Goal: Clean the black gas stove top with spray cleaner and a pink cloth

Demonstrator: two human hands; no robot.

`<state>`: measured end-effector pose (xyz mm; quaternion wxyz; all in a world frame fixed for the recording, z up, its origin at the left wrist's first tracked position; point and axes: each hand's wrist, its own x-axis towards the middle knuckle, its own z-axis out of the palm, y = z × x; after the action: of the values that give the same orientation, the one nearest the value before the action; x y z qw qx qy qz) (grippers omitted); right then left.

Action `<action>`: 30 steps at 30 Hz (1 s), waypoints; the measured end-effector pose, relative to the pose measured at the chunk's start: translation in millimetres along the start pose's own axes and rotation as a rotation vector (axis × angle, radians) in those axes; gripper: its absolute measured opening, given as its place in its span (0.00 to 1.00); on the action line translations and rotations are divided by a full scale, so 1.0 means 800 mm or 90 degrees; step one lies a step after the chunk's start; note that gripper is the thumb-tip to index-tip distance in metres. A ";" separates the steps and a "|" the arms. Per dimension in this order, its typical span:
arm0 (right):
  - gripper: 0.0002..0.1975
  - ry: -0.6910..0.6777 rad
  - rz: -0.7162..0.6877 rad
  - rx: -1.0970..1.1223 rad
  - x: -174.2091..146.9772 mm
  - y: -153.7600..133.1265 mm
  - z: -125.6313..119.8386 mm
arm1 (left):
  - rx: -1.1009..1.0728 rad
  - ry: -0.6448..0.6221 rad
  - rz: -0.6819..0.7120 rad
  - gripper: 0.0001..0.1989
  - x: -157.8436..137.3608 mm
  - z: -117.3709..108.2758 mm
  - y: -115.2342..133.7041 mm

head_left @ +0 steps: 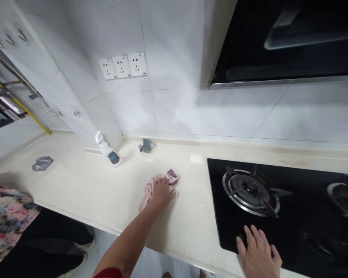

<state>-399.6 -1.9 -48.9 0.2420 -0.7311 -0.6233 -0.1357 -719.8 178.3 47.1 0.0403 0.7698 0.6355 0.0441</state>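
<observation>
My left hand (161,193) presses down on a crumpled pale pink cloth (149,190), its fingers curled over the folds on the countertop. A purple printed patch shows on the part of the cloth beyond my fingertips. Over the front edge of the black gas stove (295,231) rests my right hand (259,251), palm down with its fingers stretched out and nothing held. The near burner (250,189) is just beyond those fingertips.
A white spray bottle (107,150) leans by the wall corner on the cream countertop (98,193). Near the wall lies a blue scrubber (146,145); a grey packet (42,163) sits far left. Another person in a floral top (8,220) stands left. A range hood (284,42) overhangs the stove.
</observation>
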 end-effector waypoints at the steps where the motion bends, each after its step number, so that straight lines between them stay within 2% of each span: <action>1: 0.29 0.002 0.005 0.004 0.000 -0.001 0.000 | 0.004 0.002 0.005 0.27 -0.029 0.004 -0.003; 3: 0.29 -0.001 0.027 0.006 0.001 -0.005 0.000 | 0.010 0.007 0.016 0.28 -0.092 0.015 -0.011; 6: 0.29 -0.019 0.046 -0.001 0.001 -0.007 0.002 | -0.011 0.065 0.033 0.32 -0.169 0.035 -0.024; 8: 0.29 -0.028 0.041 -0.005 0.001 -0.007 0.004 | -0.007 0.078 0.029 0.35 -0.190 0.042 -0.028; 9: 0.29 -0.030 0.037 -0.006 0.000 -0.007 0.004 | -0.001 0.077 0.023 0.34 -0.189 0.042 -0.028; 12: 0.30 -0.024 0.037 -0.007 0.000 -0.008 0.003 | 0.015 0.058 -0.004 0.29 -0.145 0.028 -0.020; 16: 0.30 -0.006 0.034 -0.012 0.002 -0.008 0.000 | 0.011 0.009 -0.096 0.25 -0.031 -0.001 -0.009; 19: 0.31 -0.001 0.026 -0.018 0.003 -0.006 0.000 | -0.007 -0.004 -0.103 0.24 0.049 -0.012 -0.011; 21: 0.31 -0.007 0.012 -0.017 0.003 -0.004 -0.001 | -0.015 -0.013 -0.095 0.24 0.083 -0.015 -0.011; 23: 0.31 -0.009 0.000 -0.008 0.003 -0.003 -0.003 | -0.020 -0.024 -0.078 0.24 0.090 -0.016 -0.009; 24: 0.31 -0.009 0.001 -0.002 0.003 -0.003 -0.004 | -0.021 -0.028 -0.065 0.24 0.082 -0.015 -0.006; 26: 0.31 -0.007 0.016 0.006 0.003 -0.004 -0.005 | -0.019 -0.031 -0.035 0.23 0.041 -0.012 0.002; 30: 0.33 -0.003 0.039 0.022 0.002 -0.004 0.000 | -0.021 -0.035 0.038 0.23 -0.099 0.011 0.021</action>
<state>-402.5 -0.5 -47.4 0.2573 -0.7460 -0.6032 -0.1155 -717.3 97.1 39.0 0.0691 0.7888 0.6098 0.0343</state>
